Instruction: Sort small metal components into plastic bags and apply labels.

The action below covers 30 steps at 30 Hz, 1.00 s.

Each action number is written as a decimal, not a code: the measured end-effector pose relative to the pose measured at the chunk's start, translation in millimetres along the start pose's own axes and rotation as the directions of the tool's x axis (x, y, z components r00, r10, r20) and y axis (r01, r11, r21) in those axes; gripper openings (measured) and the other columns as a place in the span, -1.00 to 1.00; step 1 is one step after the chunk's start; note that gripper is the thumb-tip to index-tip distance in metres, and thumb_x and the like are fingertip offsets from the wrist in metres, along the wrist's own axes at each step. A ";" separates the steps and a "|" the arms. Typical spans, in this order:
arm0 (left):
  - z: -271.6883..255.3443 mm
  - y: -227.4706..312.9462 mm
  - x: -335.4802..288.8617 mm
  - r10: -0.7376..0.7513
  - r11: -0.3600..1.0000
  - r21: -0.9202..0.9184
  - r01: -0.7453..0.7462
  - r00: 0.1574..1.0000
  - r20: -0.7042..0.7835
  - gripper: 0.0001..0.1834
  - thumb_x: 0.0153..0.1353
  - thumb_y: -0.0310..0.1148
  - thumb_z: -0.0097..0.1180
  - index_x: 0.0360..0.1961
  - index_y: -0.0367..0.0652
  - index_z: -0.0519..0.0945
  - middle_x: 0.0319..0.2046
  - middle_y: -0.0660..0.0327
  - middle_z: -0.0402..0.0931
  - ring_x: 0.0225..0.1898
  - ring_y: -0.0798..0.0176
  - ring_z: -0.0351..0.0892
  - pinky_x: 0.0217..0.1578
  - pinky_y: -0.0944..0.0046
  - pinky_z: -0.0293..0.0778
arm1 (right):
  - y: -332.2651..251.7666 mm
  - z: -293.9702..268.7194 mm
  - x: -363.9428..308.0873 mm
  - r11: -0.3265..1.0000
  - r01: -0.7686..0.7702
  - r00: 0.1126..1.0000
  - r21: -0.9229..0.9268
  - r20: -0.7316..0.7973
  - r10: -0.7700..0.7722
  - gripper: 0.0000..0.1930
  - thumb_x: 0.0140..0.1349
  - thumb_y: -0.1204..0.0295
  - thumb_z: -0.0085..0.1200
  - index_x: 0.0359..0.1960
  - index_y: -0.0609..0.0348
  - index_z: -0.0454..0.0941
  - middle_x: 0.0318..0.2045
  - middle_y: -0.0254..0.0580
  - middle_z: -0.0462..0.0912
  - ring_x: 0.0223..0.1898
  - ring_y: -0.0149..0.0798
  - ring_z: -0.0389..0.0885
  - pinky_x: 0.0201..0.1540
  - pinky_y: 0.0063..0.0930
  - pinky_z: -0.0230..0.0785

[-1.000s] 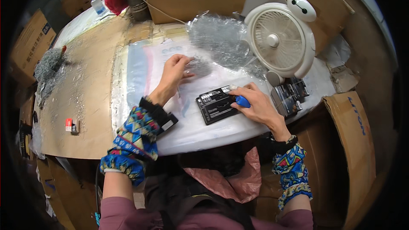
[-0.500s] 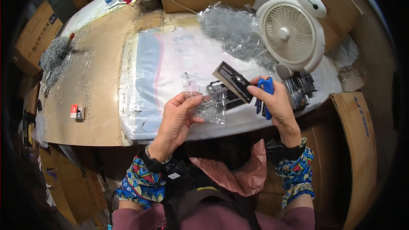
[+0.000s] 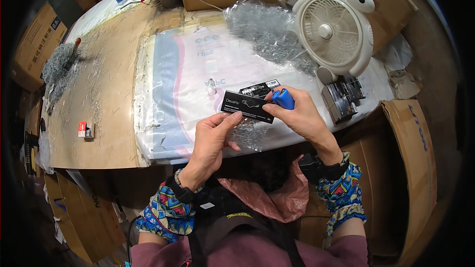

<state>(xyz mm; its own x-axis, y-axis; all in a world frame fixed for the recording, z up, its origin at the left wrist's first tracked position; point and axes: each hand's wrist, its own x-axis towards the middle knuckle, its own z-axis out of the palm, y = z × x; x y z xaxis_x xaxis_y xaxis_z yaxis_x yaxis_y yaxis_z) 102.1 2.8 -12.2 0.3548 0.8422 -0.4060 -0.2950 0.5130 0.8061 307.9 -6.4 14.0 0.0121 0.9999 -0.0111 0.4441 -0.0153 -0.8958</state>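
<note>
My left hand (image 3: pixel 213 136) pinches the left end of a black printed header card (image 3: pixel 248 106) between thumb and fingers. Under the card hangs a small clear plastic bag (image 3: pixel 249 136) with thin wiry pieces inside, also at the fingers of this hand. With thumb and forefinger my right hand (image 3: pixel 303 116) grips the card's right end, while a blue stapler (image 3: pixel 283 99) stays tucked in the same hand. Just beyond the held card, another black card (image 3: pixel 260 89) lies on the white plastic sheet (image 3: pixel 193 94).
A loose heap of clear small bags (image 3: pixel 264 29) lies at the back beside a white fan (image 3: pixel 331 29). Stacked black cards (image 3: pixel 341 101) sit at right. On the left board are a red-and-black small box (image 3: pixel 86 130) and a grey heap of wiry pieces (image 3: pixel 59 66).
My right hand has moved left and turned the card level, face up, over the bag. My left fingers now meet the card's end, and the bag sits beneath it.
</note>
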 end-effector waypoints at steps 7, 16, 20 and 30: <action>4.9 -10.1 -8.7 0.276 0.911 0.322 -0.257 0.961 -0.013 -0.76 0.17 -0.31 0.21 -0.39 -0.34 0.65 -0.64 0.38 0.45 -0.67 0.58 0.30 -0.73 0.53 0.25 | -12.2 11.6 8.4 0.908 0.169 0.854 0.384 -0.517 0.060 -0.49 0.28 -0.03 -0.05 -0.28 0.30 0.47 -0.60 -0.26 0.54 -0.62 -0.41 0.54 -0.54 -0.63 0.40; 21.5 -16.1 -14.8 0.313 0.916 0.271 -0.297 0.949 -0.018 -0.80 0.19 -0.37 0.19 -0.30 -0.33 0.66 -0.63 0.39 0.46 -0.67 0.60 0.29 -0.71 0.54 0.25 | -16.1 40.1 3.7 0.883 0.164 0.866 0.441 -0.492 0.085 -0.48 0.28 -0.08 -0.10 -0.46 0.20 0.39 -0.69 -0.38 0.41 -0.67 -0.53 0.40 -0.62 -0.66 0.26; 28.6 -25.1 -19.9 0.323 0.908 0.278 -0.314 0.946 0.014 -0.82 0.19 -0.39 0.18 -0.29 -0.32 0.66 -0.62 0.38 0.47 -0.65 0.61 0.29 -0.71 0.53 0.26 | -9.1 34.3 0.4 0.887 0.156 0.863 0.435 -0.496 0.091 -0.53 0.27 0.01 0.00 -0.46 0.26 0.42 -0.70 -0.35 0.46 -0.67 -0.53 0.43 -0.63 -0.62 0.30; 48.3 -38.1 -20.9 0.534 0.497 0.646 -0.580 0.791 0.299 -0.91 0.09 -0.50 0.17 -0.38 -0.28 0.63 -0.67 0.02 0.46 -0.69 0.19 0.47 -0.62 0.25 0.35 | -16.0 33.1 -25.3 0.834 0.169 0.890 0.525 -0.445 0.100 -0.52 0.30 -0.06 -0.11 -0.42 0.19 0.32 -0.71 -0.32 0.37 -0.70 -0.48 0.38 -0.65 -0.61 0.28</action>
<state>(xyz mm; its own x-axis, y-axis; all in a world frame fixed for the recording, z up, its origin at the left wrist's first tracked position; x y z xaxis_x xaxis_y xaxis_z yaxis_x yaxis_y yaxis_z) 148.9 -42.3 -13.6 0.3881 0.8903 0.2383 0.2210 -0.3409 0.9137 270.8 -31.3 13.9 0.4542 0.8855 0.0982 -0.0976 0.1590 -0.9824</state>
